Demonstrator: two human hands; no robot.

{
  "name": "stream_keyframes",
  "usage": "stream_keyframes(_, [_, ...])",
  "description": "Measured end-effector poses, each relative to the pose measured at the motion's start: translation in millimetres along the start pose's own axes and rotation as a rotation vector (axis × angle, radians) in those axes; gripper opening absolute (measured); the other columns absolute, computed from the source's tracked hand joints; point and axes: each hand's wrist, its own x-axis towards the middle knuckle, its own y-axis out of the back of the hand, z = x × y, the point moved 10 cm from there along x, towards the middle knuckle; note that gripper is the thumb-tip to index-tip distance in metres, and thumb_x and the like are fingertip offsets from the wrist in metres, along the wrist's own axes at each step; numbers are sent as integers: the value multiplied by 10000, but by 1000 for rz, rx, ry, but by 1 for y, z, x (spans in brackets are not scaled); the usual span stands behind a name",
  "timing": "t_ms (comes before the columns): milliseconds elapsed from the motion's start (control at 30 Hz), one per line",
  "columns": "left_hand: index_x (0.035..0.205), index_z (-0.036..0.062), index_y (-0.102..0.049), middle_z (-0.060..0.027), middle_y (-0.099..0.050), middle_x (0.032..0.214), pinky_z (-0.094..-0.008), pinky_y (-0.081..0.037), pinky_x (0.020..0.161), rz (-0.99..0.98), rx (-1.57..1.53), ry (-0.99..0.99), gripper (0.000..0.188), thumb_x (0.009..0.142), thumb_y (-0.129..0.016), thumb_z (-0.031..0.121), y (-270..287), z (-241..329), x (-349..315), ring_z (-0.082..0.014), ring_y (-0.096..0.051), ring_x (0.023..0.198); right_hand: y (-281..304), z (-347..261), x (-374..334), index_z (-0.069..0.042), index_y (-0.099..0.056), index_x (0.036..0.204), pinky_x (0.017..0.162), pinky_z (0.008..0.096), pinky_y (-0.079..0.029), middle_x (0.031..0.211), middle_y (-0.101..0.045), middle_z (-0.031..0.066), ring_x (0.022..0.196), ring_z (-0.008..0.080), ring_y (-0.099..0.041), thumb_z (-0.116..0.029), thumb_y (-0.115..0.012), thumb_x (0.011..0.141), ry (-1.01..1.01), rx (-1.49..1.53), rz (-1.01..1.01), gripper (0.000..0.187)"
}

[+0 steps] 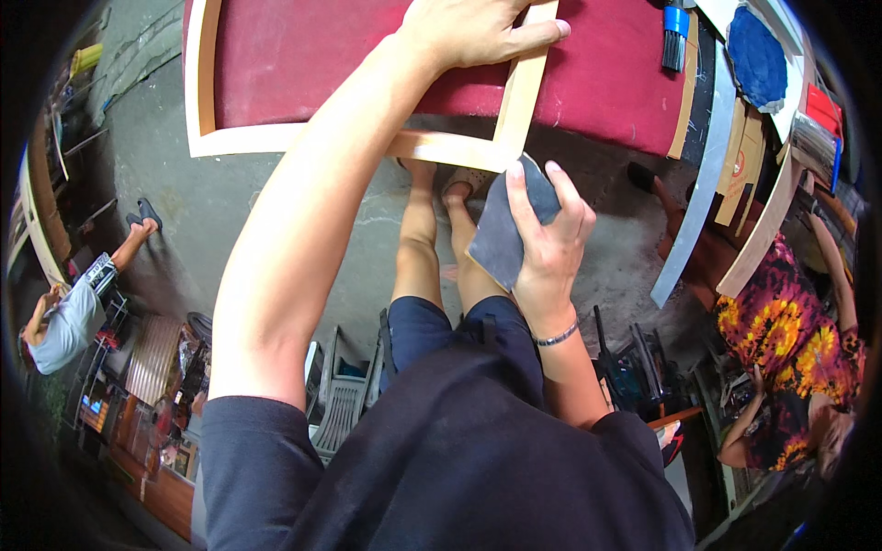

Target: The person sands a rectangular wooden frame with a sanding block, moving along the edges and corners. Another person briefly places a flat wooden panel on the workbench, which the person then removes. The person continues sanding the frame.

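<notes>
A pale wooden frame (441,149) lies over the near edge of a dark red-covered work surface (606,78). My left hand (473,35) reaches across it and holds its right-hand bar near the top of the view. The thumb lies over that bar, while the other fingers are partly cut off. At the frame's near right corner, my right hand (556,234) grips a dark grey folded sheet of sandpaper (498,241). Its upper end touches or almost touches the corner; I cannot tell which.
A paintbrush (675,41) with a blue band rests at the surface's right. Beyond it are a long bluish-grey strip (703,197) and a wooden strip (763,220). One person (73,326) sits at far left, another in a flowered garment (781,340) at right. A plastic chair (342,404) stands behind me.
</notes>
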Motion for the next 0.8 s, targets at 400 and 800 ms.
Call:
stream_keyframes(400, [1436,162,-524,-236,-334,1607,-529,-247,1236,11,-12,1,608,904,-625,439,4,-2,0,-446,-345,1467,2,-8,33,-159,-690,1346,1034,396,-432,1415,-509,124,1197,312,-494,1,-675,726,38,-37,-4,640])
stream_keyframes(800, [1418,159,-536,-242,-353,1593,-529,-287,1211,47,-9,-8,593,896,-643,421,2,0,1,-462,-364,1443,7,-5,36,-191,-697,1349,1019,417,-445,1384,-532,173,1205,326,-535,-78,-642,828,149,21,70,536])
